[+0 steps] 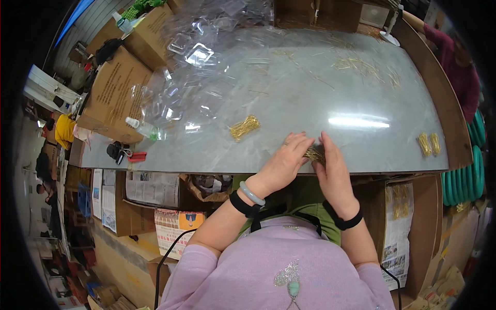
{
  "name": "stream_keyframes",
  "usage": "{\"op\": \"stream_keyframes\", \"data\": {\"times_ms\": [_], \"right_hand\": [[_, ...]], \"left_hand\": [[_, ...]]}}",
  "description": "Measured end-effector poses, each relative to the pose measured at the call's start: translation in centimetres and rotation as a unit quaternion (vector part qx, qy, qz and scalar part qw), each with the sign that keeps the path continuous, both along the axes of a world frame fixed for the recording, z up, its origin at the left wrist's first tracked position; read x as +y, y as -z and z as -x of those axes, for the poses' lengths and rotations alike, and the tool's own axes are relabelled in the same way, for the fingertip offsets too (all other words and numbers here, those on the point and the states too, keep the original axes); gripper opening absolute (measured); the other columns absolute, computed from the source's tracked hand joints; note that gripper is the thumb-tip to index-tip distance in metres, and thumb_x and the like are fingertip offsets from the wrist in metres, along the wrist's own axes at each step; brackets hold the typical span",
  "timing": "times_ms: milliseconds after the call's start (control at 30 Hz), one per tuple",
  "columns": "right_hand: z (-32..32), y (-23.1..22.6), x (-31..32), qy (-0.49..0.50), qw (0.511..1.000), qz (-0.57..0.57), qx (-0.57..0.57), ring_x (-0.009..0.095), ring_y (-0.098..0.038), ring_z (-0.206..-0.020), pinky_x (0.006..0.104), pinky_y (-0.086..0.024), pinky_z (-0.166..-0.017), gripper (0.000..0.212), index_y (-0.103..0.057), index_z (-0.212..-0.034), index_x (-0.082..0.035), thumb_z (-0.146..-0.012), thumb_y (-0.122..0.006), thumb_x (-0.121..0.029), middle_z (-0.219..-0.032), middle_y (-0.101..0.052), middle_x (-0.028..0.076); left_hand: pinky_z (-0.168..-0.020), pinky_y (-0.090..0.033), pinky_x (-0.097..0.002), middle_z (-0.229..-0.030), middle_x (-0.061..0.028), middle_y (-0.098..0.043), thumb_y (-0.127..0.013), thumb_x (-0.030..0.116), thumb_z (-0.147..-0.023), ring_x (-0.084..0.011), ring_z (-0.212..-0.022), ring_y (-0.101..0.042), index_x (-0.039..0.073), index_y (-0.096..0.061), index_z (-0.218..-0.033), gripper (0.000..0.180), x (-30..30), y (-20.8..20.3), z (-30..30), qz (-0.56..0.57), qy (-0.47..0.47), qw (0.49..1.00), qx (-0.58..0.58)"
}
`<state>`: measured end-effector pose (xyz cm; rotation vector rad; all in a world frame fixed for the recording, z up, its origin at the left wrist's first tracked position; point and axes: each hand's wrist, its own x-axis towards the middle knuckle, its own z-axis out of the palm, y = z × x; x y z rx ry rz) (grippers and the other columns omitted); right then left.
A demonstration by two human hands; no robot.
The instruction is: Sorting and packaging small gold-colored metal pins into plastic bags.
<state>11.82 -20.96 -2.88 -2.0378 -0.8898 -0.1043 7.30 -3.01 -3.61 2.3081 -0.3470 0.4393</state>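
Observation:
At the near edge of the grey table (289, 111), a bundle of thin gold wire pieces (314, 154) sits between my two hands. My left hand (284, 163) presses on it from the left with bent fingers. From the right, my right hand (335, 173) closes against it, thumb low and fingers pointing away from me. Most of the bundle is covered by my fingers. Another gold bundle (244, 127) lies on the tabletop to the left of my hands. Two smaller gold bundles (429, 144) rest side by side near the table's right end.
Clear plastic packs (199, 54) pile up at the back left beside cardboard boxes (111, 95). A spray bottle (143, 128) and a red-handled tool (137, 156) lie at left. Loose gold wires (367, 67) are scattered at back. A raised board (439, 77) edges the right; a person (457, 72) is beyond.

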Motion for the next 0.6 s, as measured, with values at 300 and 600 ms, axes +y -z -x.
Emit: {"op": "stream_keyframes", "data": {"times_ms": [300,600], "right_hand": [[-2.6,-0.5,-0.1,-0.085,0.995,0.023,-0.048,0.040,-0.055,-0.117,0.0431,-0.049,-0.097,0.077,-0.041,-0.150,-0.008,-0.080,-0.069,0.010,-0.130,-0.054,0.021],[2.0,0.7,3.2,0.062,0.993,-0.096,0.041,0.044,-0.033,-0.144,0.0456,-0.029,-0.120,0.065,-0.025,-0.152,0.008,-0.090,-0.044,0.012,-0.154,-0.030,0.030]], "left_hand": [[-0.114,-0.039,-0.0524,-0.129,-0.0218,-0.057,-0.063,-0.004,-0.087,-0.0398,-0.122,-0.055,-0.003,-0.047,-0.136,0.052,-0.1,0.4,-0.1,0.018,-0.006,1.000,-0.012],[-0.113,-0.039,-0.0549,-0.125,-0.0235,-0.057,-0.060,-0.006,-0.087,-0.0429,-0.115,-0.056,-0.003,-0.039,-0.145,0.062,-0.9,0.4,0.2,-0.057,-0.044,0.996,-0.051]]}}
